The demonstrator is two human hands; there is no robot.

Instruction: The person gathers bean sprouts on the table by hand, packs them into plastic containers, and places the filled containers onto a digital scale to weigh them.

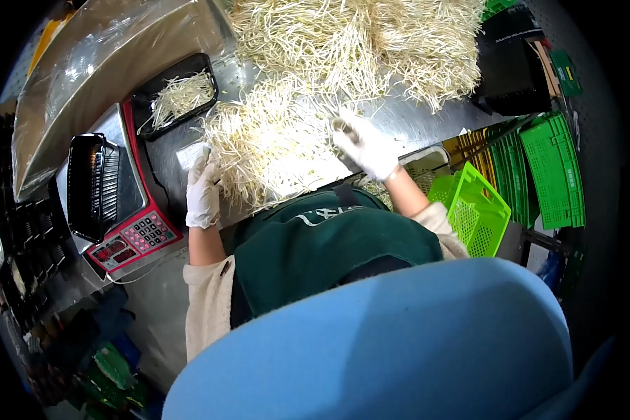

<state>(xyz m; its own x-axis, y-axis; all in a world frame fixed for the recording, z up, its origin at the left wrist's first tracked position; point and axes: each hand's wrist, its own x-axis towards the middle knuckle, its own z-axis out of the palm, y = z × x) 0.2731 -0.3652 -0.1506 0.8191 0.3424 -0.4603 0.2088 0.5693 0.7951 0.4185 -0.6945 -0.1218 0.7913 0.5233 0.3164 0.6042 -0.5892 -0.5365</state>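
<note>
Beside the left edge of a loose sprout pile [280, 143] on the metal table, my left hand [203, 192], in a white glove, has its fingers closed at a small white flat piece [191, 155]. My right hand [366, 148], also gloved in white, is over the pile's right side. Its thumb and fingers are curled but apart, with no object clearly visible between them. A black tray [141, 105] with some sprouts in it lies to the upper left of the pile.
A red-framed scale [145, 231] bears an empty black tray [91, 185] at left. Large sprout heaps [371, 45] lie at the back. A clear plastic-lined container [56, 91] is upper left. Green crates [479, 213] and a black bin [514, 77] stand at right.
</note>
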